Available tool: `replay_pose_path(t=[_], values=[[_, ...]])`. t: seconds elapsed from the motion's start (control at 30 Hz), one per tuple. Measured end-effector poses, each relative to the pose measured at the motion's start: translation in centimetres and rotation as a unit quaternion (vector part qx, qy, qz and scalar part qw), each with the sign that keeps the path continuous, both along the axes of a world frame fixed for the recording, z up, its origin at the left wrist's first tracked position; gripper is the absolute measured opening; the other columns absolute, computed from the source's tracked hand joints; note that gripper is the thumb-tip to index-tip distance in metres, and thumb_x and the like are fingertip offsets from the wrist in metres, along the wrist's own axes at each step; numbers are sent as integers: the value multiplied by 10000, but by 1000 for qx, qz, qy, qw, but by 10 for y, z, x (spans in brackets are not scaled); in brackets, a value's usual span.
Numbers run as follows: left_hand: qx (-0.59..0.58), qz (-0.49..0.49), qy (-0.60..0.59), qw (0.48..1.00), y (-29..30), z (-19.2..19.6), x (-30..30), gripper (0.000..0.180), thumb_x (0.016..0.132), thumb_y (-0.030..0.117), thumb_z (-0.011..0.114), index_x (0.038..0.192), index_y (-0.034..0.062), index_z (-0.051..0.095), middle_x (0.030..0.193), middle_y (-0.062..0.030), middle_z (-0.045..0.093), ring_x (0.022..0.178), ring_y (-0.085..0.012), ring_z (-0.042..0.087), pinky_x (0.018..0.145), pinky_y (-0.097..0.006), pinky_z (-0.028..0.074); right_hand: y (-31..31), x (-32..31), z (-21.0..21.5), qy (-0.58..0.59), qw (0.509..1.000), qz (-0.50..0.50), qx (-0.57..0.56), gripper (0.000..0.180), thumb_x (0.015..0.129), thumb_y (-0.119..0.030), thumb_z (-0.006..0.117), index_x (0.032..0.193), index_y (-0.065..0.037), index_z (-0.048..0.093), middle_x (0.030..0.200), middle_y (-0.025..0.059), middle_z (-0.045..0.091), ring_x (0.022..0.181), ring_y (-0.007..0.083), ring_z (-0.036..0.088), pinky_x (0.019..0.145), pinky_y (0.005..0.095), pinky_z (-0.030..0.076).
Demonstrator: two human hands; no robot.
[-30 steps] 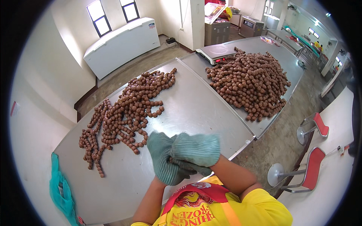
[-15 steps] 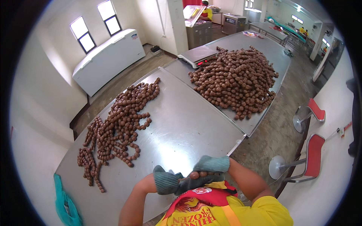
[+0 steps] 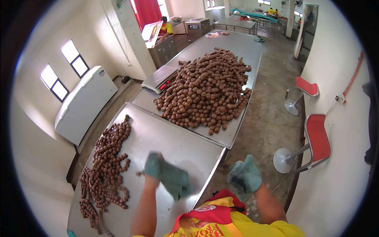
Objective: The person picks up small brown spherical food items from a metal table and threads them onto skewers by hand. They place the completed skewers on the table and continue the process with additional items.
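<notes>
Head view | left hand (image 3: 167, 176): blurred, cannot tell whether fingers are apart or together; small brown ball (image 3: 139, 173) just left of them | right hand (image 3: 245, 176): beyond table (image 3: 169, 136) edge, finger state unclear | brown linked strings (image 3: 106, 166) farther left of left fingers; bigger heap (image 3: 207, 91) ahead | handling: strands probably best guided low, untangled, unsqueezed

We list sausages (image 3: 205, 89), brown, round, linked: large heap (image 3: 205, 89), far worktop (image 3: 241, 43); smaller heap (image 3: 106, 156), near worktop (image 3: 166, 134), left.

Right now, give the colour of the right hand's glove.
The glove on the right hand is teal with a dark patch, in the head view.
</notes>
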State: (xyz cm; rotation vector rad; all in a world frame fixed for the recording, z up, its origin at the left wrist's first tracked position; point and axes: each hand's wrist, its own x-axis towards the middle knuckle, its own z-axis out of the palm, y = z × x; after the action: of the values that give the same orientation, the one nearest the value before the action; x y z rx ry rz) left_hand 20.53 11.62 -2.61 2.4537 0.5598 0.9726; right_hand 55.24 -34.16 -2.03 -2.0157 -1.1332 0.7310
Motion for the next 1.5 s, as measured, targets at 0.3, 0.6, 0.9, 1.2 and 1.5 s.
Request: replay_pose_path(t=[0.3,0.6,0.9,1.2,1.5], values=[[-547,-364,-350,667,129,252,284,514,1278,480,674,1676,164,753,1718,-77,771,1646,-313,659,1471,-560,431,5,-11,-1,302,921,178,169,484,1158,-228,854,1608,-74,759,1495,80,802,1421,168,751,1249,323,583],[-443,-443,-454,634,52,228,135,585,1250,449,646,1713,93,688,1726,-127,714,1615,-337,627,1413,-559,454,55,-35,29,800,554,228,47,760,1263,-750,567,1379,-31,786,1253,74,809,1179,190,771,1057,353,630],[-240,68,-286,925,-52,161,-78,583,981,225,908,1487,-22,755,1272,-113,849,1152,-285,811,1049,-443,641,133,-101,73,472,842,260,41,991,1143,-988,504,1264,-40,766,1064,55,770,917,159,708,828,338,612],[-278,416,-160,851,-129,144,-273,698,814,260,1053,1385,-33,780,1249,-127,865,1142,-278,840,945,-454,690,227,-244,98,672,702,234,-16,542,1283,-641,607,1188,-118,715,924,35,695,655,144,618,594,332,549],[-218,470,-58,853,-160,132,-330,747,725,333,1106,1337,17,816,1303,-123,866,1232,-298,832,1026,-477,677,256,-315,85,691,661,268,-118,448,1327,-524,611,1486,-160,819,1125,-32,790,860,90,686,721,251,578]])
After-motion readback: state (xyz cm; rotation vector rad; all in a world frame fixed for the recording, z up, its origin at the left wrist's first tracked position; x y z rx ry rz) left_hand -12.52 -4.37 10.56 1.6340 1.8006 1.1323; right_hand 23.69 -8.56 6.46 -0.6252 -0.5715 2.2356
